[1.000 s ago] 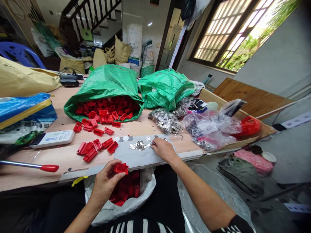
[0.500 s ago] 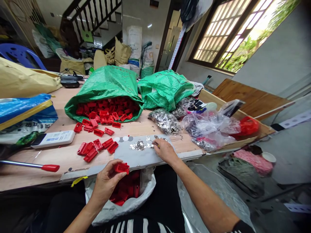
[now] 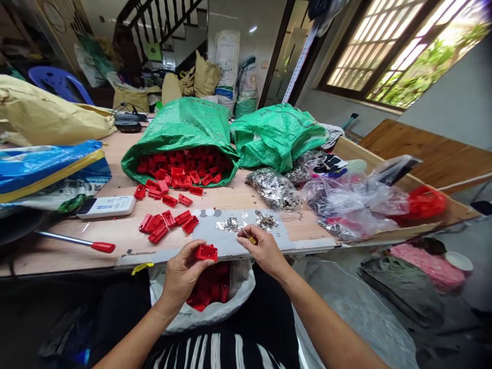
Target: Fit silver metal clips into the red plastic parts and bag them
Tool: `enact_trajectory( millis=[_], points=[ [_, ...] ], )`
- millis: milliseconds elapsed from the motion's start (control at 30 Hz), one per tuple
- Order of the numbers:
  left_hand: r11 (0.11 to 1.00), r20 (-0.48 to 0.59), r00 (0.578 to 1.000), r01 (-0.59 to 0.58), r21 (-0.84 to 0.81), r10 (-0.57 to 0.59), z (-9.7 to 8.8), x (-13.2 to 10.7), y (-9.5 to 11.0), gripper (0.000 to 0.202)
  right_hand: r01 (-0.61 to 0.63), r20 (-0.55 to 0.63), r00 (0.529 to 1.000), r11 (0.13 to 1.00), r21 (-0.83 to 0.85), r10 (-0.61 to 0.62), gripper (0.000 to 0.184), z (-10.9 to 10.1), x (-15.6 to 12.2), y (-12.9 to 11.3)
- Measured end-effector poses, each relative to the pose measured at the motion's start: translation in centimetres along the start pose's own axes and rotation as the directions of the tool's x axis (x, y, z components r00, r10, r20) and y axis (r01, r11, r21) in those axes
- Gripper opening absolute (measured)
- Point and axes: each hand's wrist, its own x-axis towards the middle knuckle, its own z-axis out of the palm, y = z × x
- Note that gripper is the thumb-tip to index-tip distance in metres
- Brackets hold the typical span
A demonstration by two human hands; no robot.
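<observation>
Between thumb and fingers, my left hand (image 3: 184,269) grips a red plastic housing (image 3: 206,252), its hollow side showing, just over the table's front edge. My right hand (image 3: 265,250) pinches a thin yellow-handled tool (image 3: 251,239); its kind is unclear, and its metal tip points left toward the housing without touching it. Beyond the hands, a grey mat (image 3: 215,246) carries a pile of small silvery metal pieces (image 3: 230,224) and a second, darker pile of small metal parts (image 3: 266,220). Below, an open white sack (image 3: 246,287) holds red housings (image 3: 209,292).
Loose red housings (image 3: 168,219) lie left of the mat, before a green sack (image 3: 180,118) full of them. A bag of metal pieces (image 3: 273,188) and a wooden tray (image 3: 426,197) stand right. A red-tipped lever (image 3: 103,247) juts in from the left.
My right hand has drawn back from the metal parts toward the table's front edge with the tool. My left hand still holds the red housing. The whole view has shifted slightly.
</observation>
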Motion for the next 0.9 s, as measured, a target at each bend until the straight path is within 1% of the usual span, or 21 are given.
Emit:
enact_trajectory(
  millis=[100, 167, 267, 400, 533, 633, 733, 800, 900],
  points=[
    [0.998, -0.009, 0.999, -0.045, 0.049, 0.046, 0.1, -0.2, 0.5, 0.033, 0.041, 0.100, 0.994, 0.997, 0.061, -0.047, 0.011, 1.2, -0.9, -1.9],
    [0.994, -0.007, 0.997, -0.075, 0.075, 0.075, 0.1, -0.2, 0.7, 0.031, 0.070, 0.125, 0.989, 0.996, 0.063, -0.077, 0.009, 1.8, -1.3, -2.8],
    [0.988, 0.006, 0.994, -0.108, 0.106, 0.108, 0.1, -0.4, 0.7, 0.030, 0.113, 0.148, 0.982, 0.993, 0.023, -0.116, 0.005, 2.5, -1.6, -3.5],
    [0.974, 0.001, 0.988, -0.151, 0.167, 0.153, 0.1, -0.5, 0.8, 0.028, 0.189, 0.152, 0.972, 0.980, -0.066, -0.177, 0.006, 3.3, -1.7, -3.4],
    [0.954, 0.018, 0.976, -0.218, 0.208, 0.219, 0.1, -0.6, 1.0, 0.027, 0.211, 0.144, 0.970, 0.973, -0.092, -0.197, 0.009, 3.8, -1.8, -3.2],
    [0.943, 0.024, 0.968, -0.249, 0.220, 0.250, 0.2, -0.8, 1.1, 0.027, 0.214, 0.141, 0.969, 0.975, -0.065, -0.203, 0.012, 4.1, -2.0, -3.3],
    [0.947, 0.012, 0.970, -0.241, 0.213, 0.244, 0.2, -1.0, 1.1, 0.028, 0.184, 0.148, 0.972, 0.983, -0.001, -0.181, 0.013, 4.0, -2.0, -3.3],
    [0.955, -0.013, 0.974, -0.219, 0.201, 0.226, 0.2, -1.1, 1.0, 0.028, 0.153, 0.178, 0.970, 0.985, 0.073, -0.164, 0.015, 3.7, -2.0, -3.3],
    [0.960, -0.041, 0.977, -0.199, 0.197, 0.211, 0.1, -1.0, 0.6, 0.027, 0.137, 0.208, 0.964, 0.979, 0.150, -0.167, 0.024, 2.9, -1.9, -2.7]
  ],
)
